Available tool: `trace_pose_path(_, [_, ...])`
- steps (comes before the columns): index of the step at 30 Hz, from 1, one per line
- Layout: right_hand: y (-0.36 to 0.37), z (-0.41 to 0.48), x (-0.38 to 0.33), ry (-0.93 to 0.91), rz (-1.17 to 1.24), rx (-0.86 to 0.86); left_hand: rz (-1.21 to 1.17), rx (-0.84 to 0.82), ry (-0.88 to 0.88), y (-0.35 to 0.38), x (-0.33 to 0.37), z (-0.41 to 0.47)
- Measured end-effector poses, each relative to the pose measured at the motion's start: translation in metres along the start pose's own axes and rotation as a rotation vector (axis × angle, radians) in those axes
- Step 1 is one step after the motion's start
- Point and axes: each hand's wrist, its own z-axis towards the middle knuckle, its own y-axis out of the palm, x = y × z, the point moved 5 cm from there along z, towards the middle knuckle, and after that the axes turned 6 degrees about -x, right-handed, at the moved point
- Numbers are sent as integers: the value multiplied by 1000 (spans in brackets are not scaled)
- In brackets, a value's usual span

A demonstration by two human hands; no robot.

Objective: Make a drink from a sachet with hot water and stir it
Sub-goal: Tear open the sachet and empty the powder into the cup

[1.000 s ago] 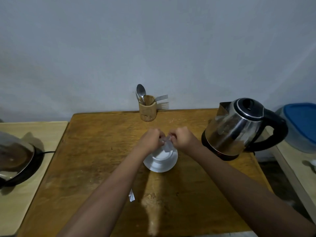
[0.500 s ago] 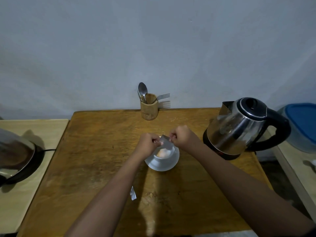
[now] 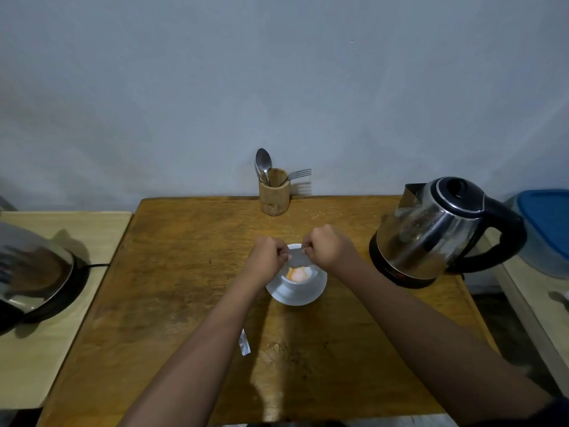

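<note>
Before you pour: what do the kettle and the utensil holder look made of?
Kettle: polished metal body, likely stainless steel, since it mirrors the room; the handle and lid look like glossy black plastic. Utensil holder: tan, matte, probably wood or bamboo.

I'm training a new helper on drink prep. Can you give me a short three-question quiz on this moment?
1. True or false: the kettle stands to the left of the cup.
2. What do the left hand and right hand hold over the cup? A) fork B) sachet C) lid
3. Fill in: the spoon stands in the wooden ____.

Key: 1 false; 2 B, the sachet; 3 holder.
</note>
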Motion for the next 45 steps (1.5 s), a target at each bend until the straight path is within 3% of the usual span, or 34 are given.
trace_pose_path(8, [-8, -7, -4, 65, -52, 75, 89, 12, -13, -3, 11, -3])
trace_pose_path(15, [-4, -11, -3, 24, -36, 9, 71, 19, 29, -10, 20, -3])
trace_pose_path(29, [-11, -14, -3, 14, 8, 50, 102, -2, 30, -19, 31, -5])
trace_pose_path(35, [-11, -16, -2, 40, 51, 50, 24, 16, 89, -14, 32, -14])
trace_pose_path(45, [-13, -15, -4, -1, 350, 22, -314, 73, 86, -26, 12, -33])
